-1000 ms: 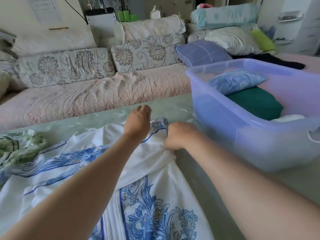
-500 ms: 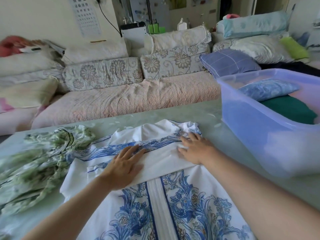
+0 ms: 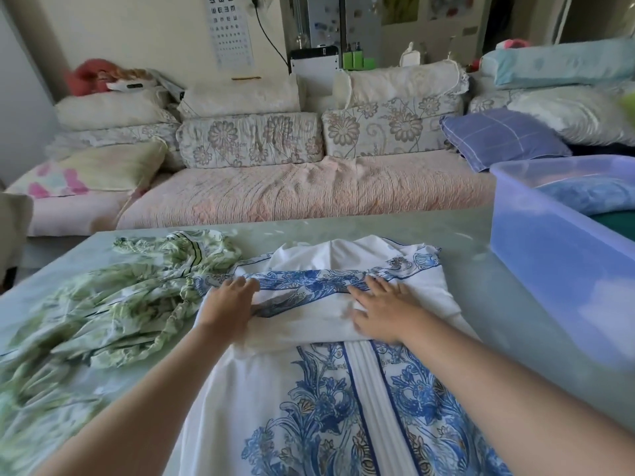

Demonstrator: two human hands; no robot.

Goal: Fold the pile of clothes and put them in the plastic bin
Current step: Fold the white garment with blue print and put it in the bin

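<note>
A white garment with blue floral print [image 3: 343,400] lies spread on the table in front of me, its far part folded over into a band. My left hand [image 3: 228,302] rests flat on the left end of that fold, fingers apart. Flat on the right part of the fold lies my right hand [image 3: 381,310], fingers spread. A crumpled green-and-white garment [image 3: 113,304] lies to the left, touching the white one. The translucent blue plastic bin [image 3: 556,269] stands at the right with a folded blue item [image 3: 591,197] and a dark green item [image 3: 615,223] inside.
The pale green table [image 3: 457,235] runs under everything; its far edge faces a pink quilted sofa [image 3: 292,194] stacked with floral cushions and pillows. A purple checked pillow [image 3: 501,139] lies behind the bin.
The view has swung left, so the bin sits farther right. Both hands came off the collar area, folded the top down and now press flat on the fold, a little farther apart.
</note>
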